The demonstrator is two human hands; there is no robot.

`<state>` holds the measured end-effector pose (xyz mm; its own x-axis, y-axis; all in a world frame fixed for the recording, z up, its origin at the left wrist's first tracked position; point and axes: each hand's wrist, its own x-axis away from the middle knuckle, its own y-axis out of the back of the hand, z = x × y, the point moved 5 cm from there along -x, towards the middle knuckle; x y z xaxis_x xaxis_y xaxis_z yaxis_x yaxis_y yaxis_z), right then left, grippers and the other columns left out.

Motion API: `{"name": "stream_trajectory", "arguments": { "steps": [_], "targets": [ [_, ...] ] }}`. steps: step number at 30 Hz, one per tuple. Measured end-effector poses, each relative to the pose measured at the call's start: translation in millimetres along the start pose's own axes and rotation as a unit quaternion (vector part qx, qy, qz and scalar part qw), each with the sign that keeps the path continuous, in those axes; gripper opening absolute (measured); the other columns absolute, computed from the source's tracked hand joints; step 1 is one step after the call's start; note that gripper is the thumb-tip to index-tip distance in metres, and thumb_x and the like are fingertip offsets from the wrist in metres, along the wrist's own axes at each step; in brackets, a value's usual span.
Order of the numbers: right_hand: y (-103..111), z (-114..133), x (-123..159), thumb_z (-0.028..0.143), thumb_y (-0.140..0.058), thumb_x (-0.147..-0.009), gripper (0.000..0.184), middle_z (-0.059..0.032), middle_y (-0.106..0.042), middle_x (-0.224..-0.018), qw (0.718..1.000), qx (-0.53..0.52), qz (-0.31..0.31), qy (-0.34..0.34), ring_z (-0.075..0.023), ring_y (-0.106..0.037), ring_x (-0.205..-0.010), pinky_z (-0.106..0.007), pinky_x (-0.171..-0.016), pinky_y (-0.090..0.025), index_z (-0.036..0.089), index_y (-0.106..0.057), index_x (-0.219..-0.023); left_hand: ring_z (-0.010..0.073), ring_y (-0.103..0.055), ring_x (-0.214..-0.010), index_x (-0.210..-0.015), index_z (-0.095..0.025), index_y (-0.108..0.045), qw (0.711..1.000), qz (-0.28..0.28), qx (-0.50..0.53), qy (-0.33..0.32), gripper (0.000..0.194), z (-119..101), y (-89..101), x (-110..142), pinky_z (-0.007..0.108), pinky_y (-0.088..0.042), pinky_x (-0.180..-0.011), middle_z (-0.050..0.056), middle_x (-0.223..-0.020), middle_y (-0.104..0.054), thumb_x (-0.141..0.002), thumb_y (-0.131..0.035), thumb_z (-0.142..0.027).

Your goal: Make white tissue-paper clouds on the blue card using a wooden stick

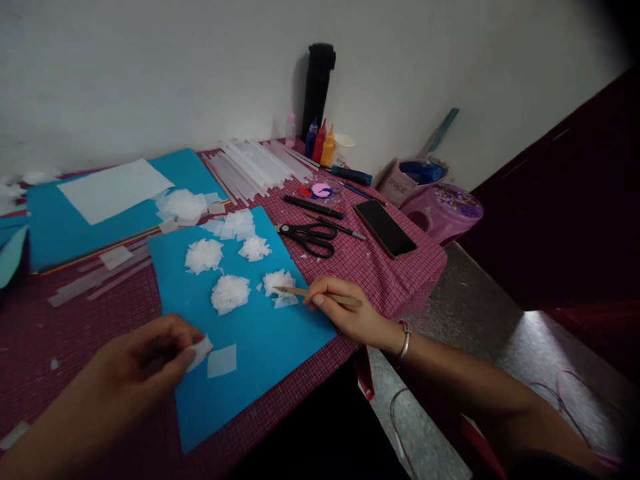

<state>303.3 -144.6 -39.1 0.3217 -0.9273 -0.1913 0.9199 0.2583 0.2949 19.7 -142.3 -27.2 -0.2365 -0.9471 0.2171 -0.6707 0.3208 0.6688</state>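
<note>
My left hand (pixel 155 363), at the lower left, pinches a small white paper piece (pixel 201 351) between thumb and fingers. Beside it a flat white paper square (pixel 222 361) lies on the blue sheet (pixel 280 360). My right hand (pixel 345 308) grips a pointed wooden stick (pixel 295 291), and its tip touches a white paper tuft (pixel 278 280). More fluffy tufts, such as the one (pixel 231 294) nearest the middle, sit on the same sheet. Loose paper squares (pixel 237 225) lie together at its far edge.
Black scissors (pixel 310 237), a marker (pixel 313 207) and a phone (pixel 385 228) lie on the checked tablecloth (pixel 400 283). Paper strips (pixel 255 167), paint bottles (pixel 319 143) and a black cylinder (pixel 317 87) stand or lie toward the wall. A second blue sheet (pixel 45 223) bears white paper (pixel 115 190).
</note>
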Motion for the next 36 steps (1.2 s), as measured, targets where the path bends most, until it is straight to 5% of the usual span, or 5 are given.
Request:
{"name": "stream_trajectory", "arguments": {
  "steps": [6, 10, 21, 28, 36],
  "targets": [
    [3.2, -6.6, -4.5, 0.032, -0.05, -0.093, 0.022, -0.0012, -0.059, -0.075, 0.995, -0.078, -0.015, -0.063, -0.012, -0.055, -0.07, -0.024, -0.065, -0.043, 0.015, -0.062, -0.085, 0.0152, -0.058, -0.08, -0.068, -0.021, -0.062, 0.94, 0.187, -0.115, -0.26, 0.019, -78.1, -24.9, -36.4, 0.026, -0.044, -0.074, 0.001, -0.081, -0.062, -0.082, -0.049, -0.023],
    [3.1, -7.6, -4.8, 0.033, -0.051, -0.092, 0.022, -0.0007, -0.058, -0.073, 0.993, -0.091, -0.011, -0.079, -0.0118, -0.054, -0.069, -0.023, -0.063, -0.042, 0.015, -0.061, -0.084, 0.0139, -0.057, -0.069, -0.069, -0.021, -0.063, 0.932, 0.229, -0.184, -0.214, 0.016, -91.1, -43.5, -77.2, 0.025, -0.039, -0.064, -0.001, -0.072, -0.063, -0.078, -0.05, -0.02],
    [2.2, -12.2, -4.1, 0.029, -0.051, -0.093, 0.019, -0.0005, -0.057, -0.075, 0.991, -0.103, -0.008, -0.081, -0.011, -0.053, -0.07, -0.023, -0.063, -0.041, 0.015, -0.062, -0.086, 0.0185, -0.056, -0.071, -0.07, -0.02, -0.062, 0.929, 0.131, -0.258, -0.229, 0.018, -80.4, -32.8, -93.5, 0.03, -0.039, -0.067, 0.002, -0.073, -0.063, -0.08, -0.048, -0.021],
    [3.0, -8.9, -5.0, 0.03, -0.051, -0.092, 0.02, -0.0006, -0.057, -0.074, 0.992, -0.1, -0.01, -0.081, -0.0112, -0.053, -0.07, -0.023, -0.064, -0.042, 0.014, -0.061, -0.085, 0.0121, -0.055, -0.074, -0.073, -0.027, -0.07, 0.899, 0.28, -0.112, -0.318, 0.014, -97.8, -37.7, -66.6, 0.023, -0.04, -0.068, -0.003, -0.077, -0.06, -0.083, -0.06, -0.026],
    [3.2, -10.3, -4.0, 0.029, -0.051, -0.093, 0.02, -0.0009, -0.058, -0.075, 0.994, -0.081, -0.007, -0.078, -0.0114, -0.054, -0.07, -0.023, -0.065, -0.042, 0.015, -0.062, -0.086, 0.0154, -0.054, -0.071, -0.063, -0.019, -0.061, 0.942, 0.132, -0.193, -0.24, 0.013, -80.6, -57.0, -104.8, 0.028, -0.039, -0.067, 0.0, -0.068, -0.058, -0.076, -0.056, -0.018]
  ]
}}
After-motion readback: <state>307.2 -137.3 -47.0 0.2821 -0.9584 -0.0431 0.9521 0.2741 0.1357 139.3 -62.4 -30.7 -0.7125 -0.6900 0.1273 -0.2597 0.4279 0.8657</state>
